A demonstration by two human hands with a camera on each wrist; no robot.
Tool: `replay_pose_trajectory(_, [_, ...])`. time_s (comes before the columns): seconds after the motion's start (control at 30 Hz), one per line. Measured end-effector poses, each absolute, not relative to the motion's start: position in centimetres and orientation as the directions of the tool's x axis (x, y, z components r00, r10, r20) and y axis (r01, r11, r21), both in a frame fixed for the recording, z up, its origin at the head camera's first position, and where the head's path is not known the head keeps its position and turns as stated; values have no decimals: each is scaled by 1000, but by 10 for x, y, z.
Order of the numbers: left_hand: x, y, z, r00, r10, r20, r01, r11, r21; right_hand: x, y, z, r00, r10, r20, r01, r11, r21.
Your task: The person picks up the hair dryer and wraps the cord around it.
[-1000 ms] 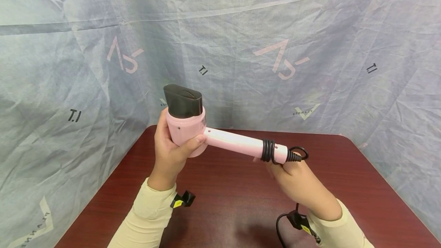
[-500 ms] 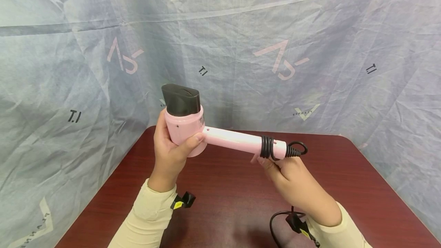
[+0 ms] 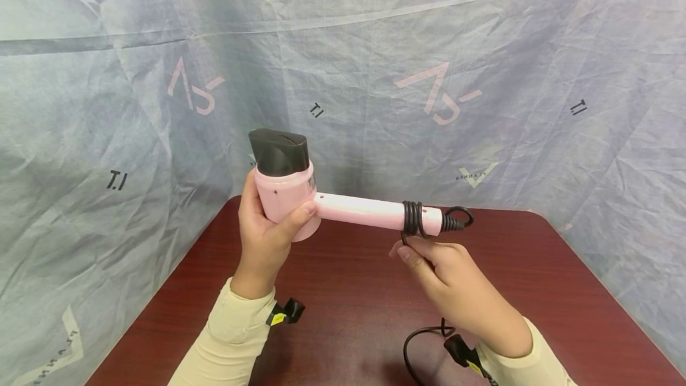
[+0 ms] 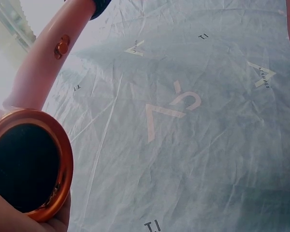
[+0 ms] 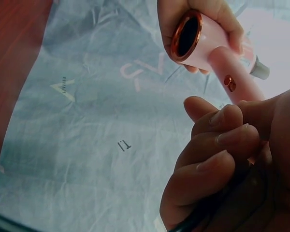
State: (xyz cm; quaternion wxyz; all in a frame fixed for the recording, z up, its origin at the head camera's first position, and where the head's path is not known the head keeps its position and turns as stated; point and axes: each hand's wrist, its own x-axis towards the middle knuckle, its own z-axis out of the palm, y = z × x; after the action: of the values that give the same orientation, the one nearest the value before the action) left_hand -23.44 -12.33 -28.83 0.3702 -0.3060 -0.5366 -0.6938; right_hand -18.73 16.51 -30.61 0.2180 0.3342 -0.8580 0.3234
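Observation:
My left hand (image 3: 261, 237) grips the barrel of a pink hair dryer (image 3: 356, 210), thumb across its near side. A black flat nozzle (image 3: 280, 153) points up from the barrel. The handle stretches rightward, nearly level above the table, its end wrapped in several turns of black cord (image 3: 412, 218). Just below those turns, my right hand (image 3: 463, 290) pinches the cord with curled fingers. In the left wrist view, a copper rim (image 4: 65, 159) circles the dryer's dark rear end. The right wrist view shows a copper switch (image 5: 230, 83) on the handle; curled fingers hide part of the cord.
A dark red-brown table (image 3: 343, 314) lies beneath both hands. Loose cord (image 3: 409, 350) hangs under my right hand beside a black wrist camera (image 3: 458, 350). Grey printed cloth (image 3: 354, 76) surrounds the back and sides.
The handle's end has risen, so the dryer is more level. My right hand has come out from behind the handle to just below it, a cord strand running to its fingers. Loose cord has shifted left.

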Motion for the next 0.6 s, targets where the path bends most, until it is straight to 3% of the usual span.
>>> replay_pose_trajectory(0.6, [-235,-123,-290,-553,-225,802,833,-126,539,-178,162,-305,-622,-461,633,-756,565,-331])
